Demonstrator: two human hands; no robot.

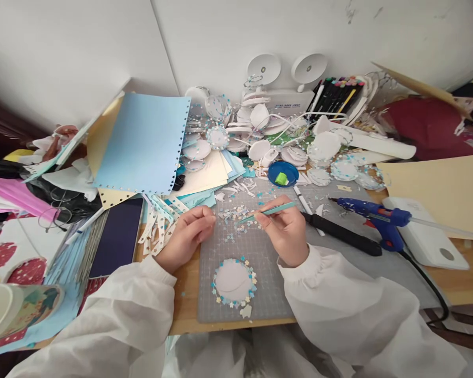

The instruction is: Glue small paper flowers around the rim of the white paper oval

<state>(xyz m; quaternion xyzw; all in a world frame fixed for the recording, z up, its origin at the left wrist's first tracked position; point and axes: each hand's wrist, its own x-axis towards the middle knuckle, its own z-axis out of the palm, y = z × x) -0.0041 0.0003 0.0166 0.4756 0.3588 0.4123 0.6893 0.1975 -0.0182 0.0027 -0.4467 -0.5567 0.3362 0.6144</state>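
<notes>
In the head view my right hand [287, 233] grips slim teal tweezers [276, 209]. Their tips point left, over a scatter of tiny star-shaped paper pieces [236, 214] in white, cream and blue. My left hand [191, 231] is curled closed just left of that scatter; whatever its fingers may hold is hidden. Closer to me on the grey cutting mat [268, 294] lies a white paper disc [232, 281], ringed with small blue, white and cream stars. A pale paper scrap [245, 312] lies below the ring.
A blue glue gun [372, 210] and black-handled tool [342, 233] lie right. Behind are a blue lid [283, 173], piled white discs [260, 115], a white router [278, 102] and markers [339, 97]. Left are blue punched paper [144, 142], a dark phone [116, 239] and a cup [19, 310].
</notes>
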